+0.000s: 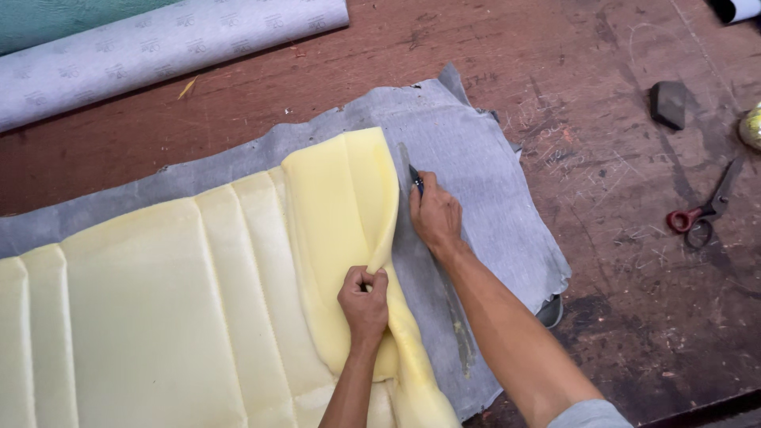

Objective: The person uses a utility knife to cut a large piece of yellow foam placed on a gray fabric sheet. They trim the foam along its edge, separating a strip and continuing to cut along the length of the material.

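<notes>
On grey fabric [476, 158], left hand [365, 295] grips yellow foam [198, 301]; right hand [434, 215] clenches a dark tool [415, 179].

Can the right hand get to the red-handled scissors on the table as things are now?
Probably yes, once freed: the right hand holds a small tool against the grey fabric, and only bare table lies between it and the scissors.
</notes>
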